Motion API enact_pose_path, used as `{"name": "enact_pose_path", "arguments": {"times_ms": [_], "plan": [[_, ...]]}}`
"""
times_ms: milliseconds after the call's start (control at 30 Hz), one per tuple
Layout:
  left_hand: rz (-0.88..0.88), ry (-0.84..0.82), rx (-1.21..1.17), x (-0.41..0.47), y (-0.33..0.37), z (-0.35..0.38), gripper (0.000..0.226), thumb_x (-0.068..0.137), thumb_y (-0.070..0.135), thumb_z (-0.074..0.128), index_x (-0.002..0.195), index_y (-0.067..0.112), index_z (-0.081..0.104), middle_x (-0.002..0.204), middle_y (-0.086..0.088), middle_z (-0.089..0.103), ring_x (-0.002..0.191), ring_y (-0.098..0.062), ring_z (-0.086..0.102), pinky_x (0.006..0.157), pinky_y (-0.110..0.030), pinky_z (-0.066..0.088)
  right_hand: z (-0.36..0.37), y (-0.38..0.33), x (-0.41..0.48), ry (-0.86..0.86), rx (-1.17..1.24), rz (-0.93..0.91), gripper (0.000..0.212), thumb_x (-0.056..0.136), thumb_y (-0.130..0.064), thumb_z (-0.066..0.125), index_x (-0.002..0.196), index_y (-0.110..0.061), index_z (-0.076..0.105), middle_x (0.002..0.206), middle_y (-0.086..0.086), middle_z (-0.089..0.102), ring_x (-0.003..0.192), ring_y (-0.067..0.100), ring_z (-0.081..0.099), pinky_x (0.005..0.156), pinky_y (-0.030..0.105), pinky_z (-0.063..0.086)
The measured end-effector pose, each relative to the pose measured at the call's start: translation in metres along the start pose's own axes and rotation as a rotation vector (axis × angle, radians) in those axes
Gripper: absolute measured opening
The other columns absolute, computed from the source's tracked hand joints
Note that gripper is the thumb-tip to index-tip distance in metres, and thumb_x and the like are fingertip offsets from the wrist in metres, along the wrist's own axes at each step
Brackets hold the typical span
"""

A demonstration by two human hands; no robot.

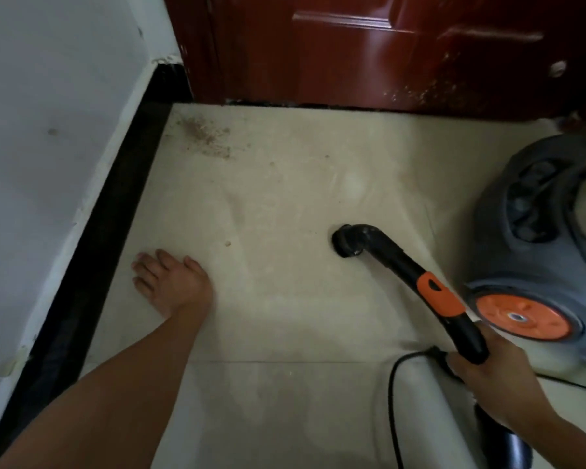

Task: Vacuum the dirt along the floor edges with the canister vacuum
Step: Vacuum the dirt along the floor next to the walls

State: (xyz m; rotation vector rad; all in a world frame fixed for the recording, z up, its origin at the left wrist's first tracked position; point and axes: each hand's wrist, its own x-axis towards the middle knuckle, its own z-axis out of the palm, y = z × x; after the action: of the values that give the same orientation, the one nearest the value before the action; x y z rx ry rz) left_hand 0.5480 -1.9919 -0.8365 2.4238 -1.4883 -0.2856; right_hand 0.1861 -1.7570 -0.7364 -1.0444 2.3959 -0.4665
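A patch of brown dirt lies on the beige tile floor in the far left corner, where the black baseboard meets the red door. A small crumb lies nearer. My right hand grips the black and orange vacuum handle; its round black nozzle hovers at the floor, right of the dirt. My left hand rests flat on the floor with fingers straight, near the baseboard. The grey canister vacuum with an orange wheel sits at the right.
A black power cord loops across the floor near my right hand. A white wall rises above the baseboard on the left. A tile joint runs across the floor in front of me.
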Motion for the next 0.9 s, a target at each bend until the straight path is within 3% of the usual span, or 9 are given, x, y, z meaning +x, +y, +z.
{"name": "enact_pose_path", "arguments": {"times_ms": [267, 367, 433, 567, 700, 800, 900], "plan": [[0.090, -0.049, 0.097, 0.004, -0.003, -0.008, 0.056, 0.095, 0.022, 0.046, 0.139, -0.011, 0.035, 0.149, -0.034, 0.025, 0.140, -0.045, 0.020, 0.114, -0.051, 0.015, 0.037, -0.070, 0.009, -0.169, 0.062, -0.247, 0.019, 0.084, -0.024, 0.069, 0.089, -0.021, 0.051, 0.064, 0.007, 0.062, 0.058, 0.026, 0.061, 0.056, 0.041, 0.052], [0.212, -0.077, 0.149, 0.020, -0.002, -0.009, 0.056, 0.095, 0.022, 0.043, 0.141, -0.008, 0.032, 0.150, -0.031, 0.026, 0.141, -0.042, 0.021, 0.115, -0.049, 0.016, 0.048, -0.093, 0.030, -0.103, 0.030, -0.253, 0.025, 0.085, -0.028, 0.067, 0.103, -0.020, 0.052, 0.070, 0.009, 0.062, 0.064, 0.032, 0.061, 0.059, 0.039, 0.050], [0.228, -0.079, 0.134, 0.033, 0.002, -0.007, 0.057, 0.097, 0.024, 0.041, 0.144, -0.005, 0.029, 0.153, -0.028, 0.024, 0.142, -0.039, 0.019, 0.116, -0.047, 0.014, 0.057, -0.106, 0.043, -0.072, 0.040, -0.268, 0.028, 0.087, -0.028, 0.065, 0.109, -0.020, 0.050, 0.069, 0.005, 0.060, 0.061, 0.026, 0.059, 0.053, 0.032, 0.044], [0.181, -0.006, 0.087, 0.040, 0.012, 0.005, 0.056, 0.098, 0.025, 0.039, 0.143, -0.007, 0.031, 0.152, -0.029, 0.024, 0.142, -0.040, 0.019, 0.117, -0.046, 0.009, 0.077, -0.138, 0.074, -0.108, 0.063, -0.359, 0.027, 0.088, -0.028, 0.064, 0.108, -0.023, 0.048, 0.068, 0.001, 0.058, 0.056, 0.017, 0.057, 0.046, 0.026, 0.037], [0.188, 0.035, 0.115, 0.040, 0.012, 0.014, 0.057, 0.097, 0.027, 0.037, 0.143, -0.005, 0.033, 0.152, -0.028, 0.027, 0.143, -0.039, 0.020, 0.118, -0.046, 0.010, 0.096, -0.182, 0.115, -0.063, 0.158, -0.327, 0.024, 0.085, -0.024, 0.065, 0.104, -0.017, 0.053, 0.072, 0.008, 0.060, 0.060, 0.026, 0.060, 0.052, 0.030, 0.045], [0.173, 0.043, 0.108, 0.041, 0.014, 0.012, 0.057, 0.095, 0.026, 0.040, 0.143, -0.004, 0.035, 0.152, -0.027, 0.028, 0.143, -0.038, 0.021, 0.119, -0.045, 0.010, 0.117, -0.220, 0.132, -0.095, 0.181, -0.369, 0.021, 0.085, -0.023, 0.065, 0.101, -0.018, 0.051, 0.071, 0.005, 0.059, 0.057, 0.022, 0.060, 0.047, 0.026, 0.041], [0.172, 0.044, 0.099, 0.039, 0.016, 0.010, 0.056, 0.095, 0.025, 0.041, 0.142, -0.005, 0.037, 0.152, -0.027, 0.029, 0.143, -0.038, 0.023, 0.119, -0.046, 0.012, 0.134, -0.253, 0.143, -0.131, 0.183, -0.391, 0.022, 0.086, -0.023, 0.064, 0.102, -0.015, 0.051, 0.072, 0.007, 0.059, 0.059, 0.027, 0.061, 0.051, 0.031, 0.049]]}}
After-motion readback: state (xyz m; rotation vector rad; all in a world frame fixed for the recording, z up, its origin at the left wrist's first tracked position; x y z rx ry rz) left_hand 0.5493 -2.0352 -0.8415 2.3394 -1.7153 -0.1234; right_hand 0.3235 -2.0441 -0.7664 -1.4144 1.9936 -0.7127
